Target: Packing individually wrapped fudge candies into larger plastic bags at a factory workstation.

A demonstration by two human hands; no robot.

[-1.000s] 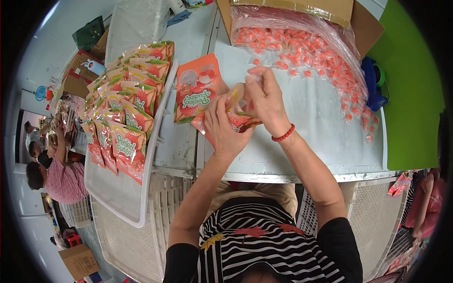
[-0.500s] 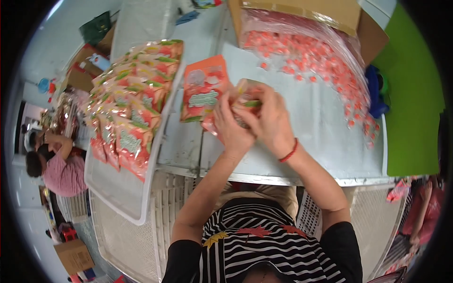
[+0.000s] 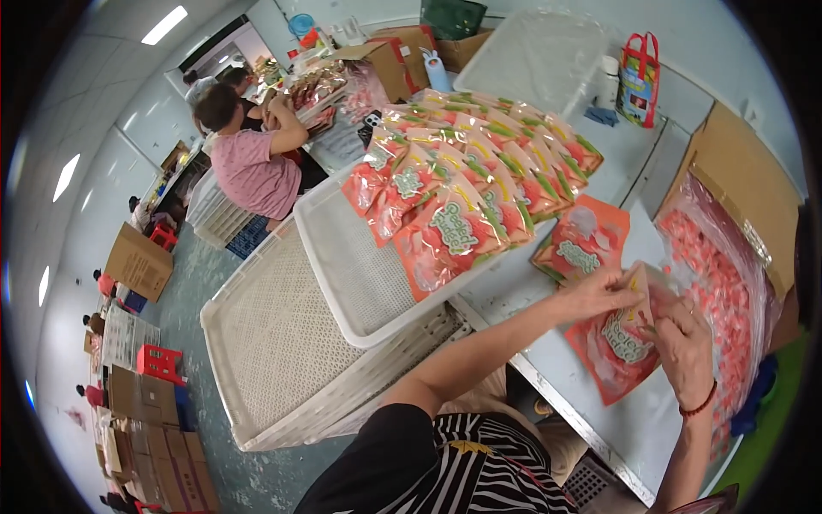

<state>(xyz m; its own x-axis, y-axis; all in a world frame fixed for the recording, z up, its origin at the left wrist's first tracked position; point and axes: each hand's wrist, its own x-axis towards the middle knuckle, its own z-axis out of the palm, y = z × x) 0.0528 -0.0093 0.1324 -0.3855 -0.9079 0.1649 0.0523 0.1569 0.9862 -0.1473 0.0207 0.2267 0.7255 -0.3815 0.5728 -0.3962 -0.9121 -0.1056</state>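
Between my hands is a red and peach plastic pouch (image 3: pixel 610 353), its printed front facing up. My left hand (image 3: pixel 599 293) pinches its top left edge. At the pouch's right edge, my right hand (image 3: pixel 687 349) has its fingers closed on it, a red cord round the wrist. Just beyond, a matching pouch (image 3: pixel 592 233) lies flat on the table. Left of it, a white tray (image 3: pixel 347 321) bears overlapping rows of plump, shiny pouches (image 3: pixel 454 230). Small red wrapped pieces (image 3: pixel 719 300) spill in clear plastic right of my right hand.
A cardboard box (image 3: pixel 743 184) stands behind the wrapped pieces. The tray rests above stacked white perforated crates (image 3: pixel 282 343). Farther back are a plastic-covered tray (image 3: pixel 535 60), a colourful bag (image 3: pixel 639 81) and a white bottle (image 3: pixel 607 81). A person in pink (image 3: pixel 253 171) works at the left.
My view has swung left, so the tray and the room beyond now fill more of it. My hands have spread from a close clasp to the pouch's two edges, baring its front.
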